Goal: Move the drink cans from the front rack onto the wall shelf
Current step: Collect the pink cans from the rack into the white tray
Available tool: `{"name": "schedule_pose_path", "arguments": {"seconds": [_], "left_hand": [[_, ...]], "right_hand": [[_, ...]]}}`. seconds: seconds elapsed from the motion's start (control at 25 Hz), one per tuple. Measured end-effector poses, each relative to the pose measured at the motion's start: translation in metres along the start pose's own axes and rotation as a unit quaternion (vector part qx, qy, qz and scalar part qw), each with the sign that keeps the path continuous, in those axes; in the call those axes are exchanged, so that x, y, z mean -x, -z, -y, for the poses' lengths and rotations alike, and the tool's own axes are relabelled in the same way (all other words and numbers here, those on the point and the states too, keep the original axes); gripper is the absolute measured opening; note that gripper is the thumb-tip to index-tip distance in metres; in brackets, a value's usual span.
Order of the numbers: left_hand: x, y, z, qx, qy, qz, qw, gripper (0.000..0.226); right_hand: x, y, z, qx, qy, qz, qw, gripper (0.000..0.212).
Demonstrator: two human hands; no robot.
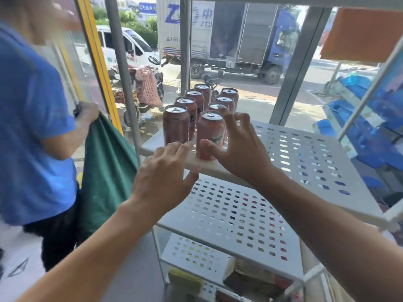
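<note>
both hands are reaching over the shelf's near edge toward the cans. right hand [236, 144] is spread wide around the front-right can [210, 136], thumb lying against its lower side and fingers arched past its rim, not yet closing into a firm grip as far as i can judge. left hand [165, 177] is open, fingers straight, tips resting at the shelf's near edge just below the front-left can [176, 125], holding nothing.

the cans [204, 101] are standing upright in two rows of four at the near-left corner of the upper perforated shelf [305, 153], running back toward the window. whether this is the rack or the wall shelf i cannot tell for sure, so the step could be either a pickup or a release; the poised thumb is suggesting a pickup.

closing round the can and lifting straight up would be clearing its close neighbours. open room is lying to the right across the bare perforated surface, while the left edge is sitting tight beside a grey post [122, 68]. a bystander in a blue shirt [32, 127] is crowding the left side.
</note>
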State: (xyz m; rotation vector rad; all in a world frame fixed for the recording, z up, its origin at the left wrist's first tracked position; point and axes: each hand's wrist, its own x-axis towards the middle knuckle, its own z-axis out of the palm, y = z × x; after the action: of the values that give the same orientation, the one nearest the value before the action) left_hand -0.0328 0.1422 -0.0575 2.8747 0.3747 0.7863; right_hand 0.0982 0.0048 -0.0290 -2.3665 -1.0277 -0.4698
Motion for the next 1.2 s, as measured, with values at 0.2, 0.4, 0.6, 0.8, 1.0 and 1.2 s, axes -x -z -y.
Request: {"name": "schedule_pose_path", "arguments": {"seconds": [0.2,0.4,0.6,0.8,1.0,1.2], "left_hand": [[0.0,0.003,0.008,0.043,0.018,-0.009,0.999,0.047],[-0.006,-0.007,0.01,0.191,0.03,-0.014,0.981,0.058],[-0.017,-0.014,-0.022,0.52,-0.056,0.205,0.828,0.081],[0.003,-0.032,-0.088,0.622,-0.062,0.31,0.716,0.058],[0.049,-0.059,-0.176,0.53,-0.105,0.271,0.796,0.063],[0.09,-0.088,-0.26,0.476,-0.209,0.383,0.764,0.063]], "right_hand": [[-0.007,-0.026,0.006,-0.065,-0.03,-0.04,0.997,0.061],[0.009,-0.013,0.013,-0.201,-0.083,-0.093,0.972,0.057],[0.064,0.036,0.002,-0.355,-0.111,-0.035,0.928,0.076],[0.134,0.061,-0.026,-0.401,-0.197,-0.042,0.893,0.074],[0.213,0.084,-0.05,-0.342,-0.339,-0.126,0.868,0.077],[0.308,0.101,-0.079,-0.309,-0.49,-0.289,0.762,0.057]]}}
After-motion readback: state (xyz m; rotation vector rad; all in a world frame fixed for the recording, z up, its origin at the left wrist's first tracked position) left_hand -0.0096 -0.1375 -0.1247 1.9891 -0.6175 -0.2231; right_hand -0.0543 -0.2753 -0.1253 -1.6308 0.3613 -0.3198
